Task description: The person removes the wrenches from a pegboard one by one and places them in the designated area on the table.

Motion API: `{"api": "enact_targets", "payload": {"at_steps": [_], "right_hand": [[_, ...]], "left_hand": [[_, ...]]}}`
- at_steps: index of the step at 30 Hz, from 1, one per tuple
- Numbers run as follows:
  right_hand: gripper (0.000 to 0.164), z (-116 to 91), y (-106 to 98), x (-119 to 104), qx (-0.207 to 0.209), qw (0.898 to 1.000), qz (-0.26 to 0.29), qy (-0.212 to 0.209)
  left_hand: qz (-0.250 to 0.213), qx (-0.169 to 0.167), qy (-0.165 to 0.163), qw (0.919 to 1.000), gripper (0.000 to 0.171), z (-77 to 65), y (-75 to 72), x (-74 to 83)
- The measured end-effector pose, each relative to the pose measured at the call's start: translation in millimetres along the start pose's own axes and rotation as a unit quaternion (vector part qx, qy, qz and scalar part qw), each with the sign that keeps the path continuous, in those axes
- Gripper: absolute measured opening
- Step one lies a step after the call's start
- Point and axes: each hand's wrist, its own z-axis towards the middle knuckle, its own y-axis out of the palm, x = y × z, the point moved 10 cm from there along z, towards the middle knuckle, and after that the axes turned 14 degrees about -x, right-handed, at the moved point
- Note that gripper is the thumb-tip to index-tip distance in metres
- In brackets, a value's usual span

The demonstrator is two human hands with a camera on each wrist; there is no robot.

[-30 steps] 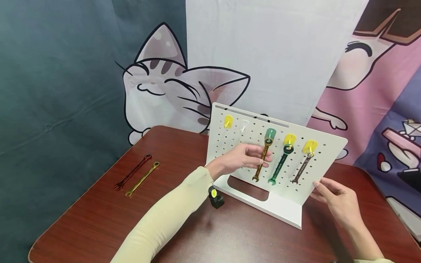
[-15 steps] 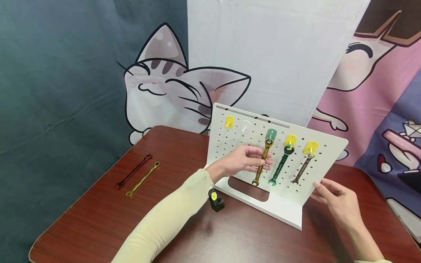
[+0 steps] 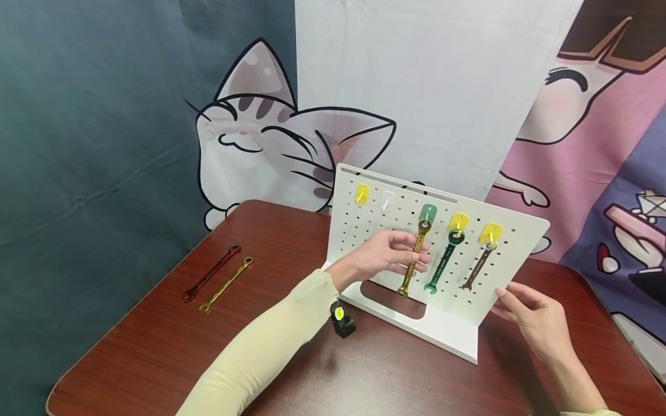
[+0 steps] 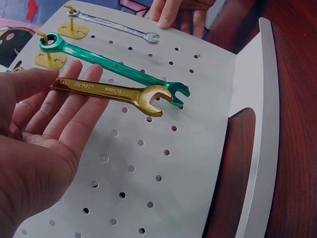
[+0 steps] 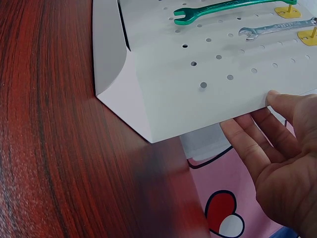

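My left hand (image 3: pixel 382 252) pinches a gold combination wrench (image 4: pixel 116 92) between thumb and fingers, its open end pointing down. The wrench's ring end sits at the green hook (image 3: pixel 429 211); whether it is around the prong or in front of it, I cannot tell. To its right, a green wrench (image 3: pixel 444 262) and a smaller silver wrench (image 5: pixel 277 29) hang from yellow hooks. My right hand (image 3: pixel 541 318) grips the right edge of the white pegboard (image 3: pixel 512 254), thumb on the front and fingers behind.
A dark red wrench (image 3: pixel 210 273) and a yellow-gold wrench (image 3: pixel 226 284) lie on the brown table (image 3: pixel 156 346) at left. On the board's left side, a yellow hook (image 3: pixel 362 193) and a clear hook (image 3: pixel 387 200) bear nothing. Printed cloth hangs behind the table.
The gold wrench's open end has dropped slightly, while its ring end stays near the green hook. My right hand has kept its place on the board's edge.
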Motion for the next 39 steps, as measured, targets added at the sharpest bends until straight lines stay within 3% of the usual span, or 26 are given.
{"api": "enact_targets", "payload": {"at_steps": [13,39], "right_hand": [[0.022,-2,0,2,0.0,0.999,-0.027,0.017],[0.024,-1,0,2,-0.003,1.0,-0.015,0.014]], "left_hand": [[0.045,0.008,-0.017,0.9988,0.03,-7.1,1.9,5.2],[0.027,-0.014,-0.023,0.9993,0.036,-14.1,5.7,18.2]]}}
